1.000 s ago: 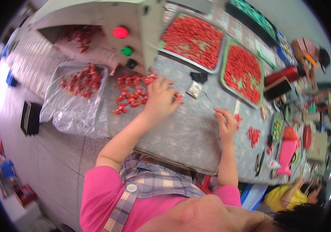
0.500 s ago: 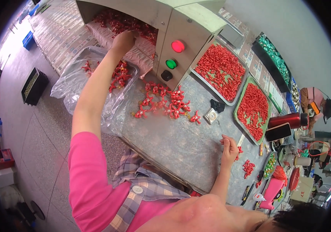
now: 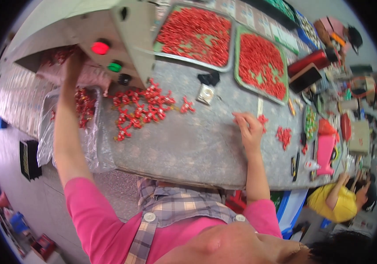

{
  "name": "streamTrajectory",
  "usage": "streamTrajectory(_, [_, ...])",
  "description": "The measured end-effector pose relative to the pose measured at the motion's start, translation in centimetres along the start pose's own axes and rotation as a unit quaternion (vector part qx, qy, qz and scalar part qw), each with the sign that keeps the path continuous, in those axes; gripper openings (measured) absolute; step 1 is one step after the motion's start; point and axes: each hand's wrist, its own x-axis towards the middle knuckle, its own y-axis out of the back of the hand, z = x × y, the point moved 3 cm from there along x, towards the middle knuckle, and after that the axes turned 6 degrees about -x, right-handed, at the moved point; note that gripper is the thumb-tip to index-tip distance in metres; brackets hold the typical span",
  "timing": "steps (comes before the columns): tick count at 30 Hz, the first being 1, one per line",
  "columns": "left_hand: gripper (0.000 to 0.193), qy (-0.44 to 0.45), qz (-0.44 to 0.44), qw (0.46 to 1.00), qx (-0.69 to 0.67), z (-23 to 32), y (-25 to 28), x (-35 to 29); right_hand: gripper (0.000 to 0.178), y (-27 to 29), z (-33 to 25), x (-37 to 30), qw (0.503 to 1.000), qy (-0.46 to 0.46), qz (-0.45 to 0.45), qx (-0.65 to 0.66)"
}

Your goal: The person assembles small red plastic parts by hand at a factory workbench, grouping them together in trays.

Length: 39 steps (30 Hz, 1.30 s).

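Note:
My left hand reaches into the opening of a grey metal machine, over a pink sheet. Small red figures lie inside; shadow and blur hide my fingers and anything in them. Below that arm, a plastic-covered tray contains more red figures. A loose cluster of shiny red figures with yellowish bits spreads over the grey table beside the machine. My right hand rests on the table, index finger stretched out, nothing visible in it, close to a few red pieces.
Two trays of small red pieces, one silver and one green-rimmed, stand at the back. A black cloth, a small white box, a red bottle and a phone lie around. A person in yellow is at right.
The view has swung, so the machine and table appear farther left. My left hand has gone deeper into the machine's opening. My right hand's index finger has stretched outward.

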Motion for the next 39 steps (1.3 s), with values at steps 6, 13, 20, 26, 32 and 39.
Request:
streamTrajectory(6, [0.033, 0.03, 0.098, 0.992, -0.077, 3.3, 14.3, -8.9, 0.012, 3.7, 0.1, 0.0, 0.997, 0.022, 0.076, -0.005])
streamTrajectory(13, [0.016, 0.061, 0.001, 0.837, -0.543, 18.9, 20.1, -17.5, 0.01, 5.6, 1.4, 0.4, 0.996, -0.04, 0.077, -0.019])
streamTrajectory(20, [0.016, 0.002, -0.292, 0.665, -0.688, 37.1, 13.7, -18.8, 0.015, 4.6, 1.1, 0.1, 0.96, -0.025, -0.072, -0.268])
streamTrajectory(26, [0.021, 0.016, -0.346, 0.555, -0.756, 42.0, 10.0, -19.6, 0.017, 3.1, 1.5, -0.5, 0.941, 0.004, -0.063, -0.334])
streamTrajectory(32, [0.021, 0.087, -0.402, 0.471, -0.78, 41.8, 9.8, -20.1, 0.011, 3.1, -0.4, -0.5, 0.978, -0.178, -0.094, 0.06])
streamTrajectory(39, [0.022, 0.079, -0.39, 0.48, -0.781, 41.5, 9.4, -20.3, 0.011, 0.4, -2.1, -1.2, 0.981, -0.028, -0.15, 0.123])
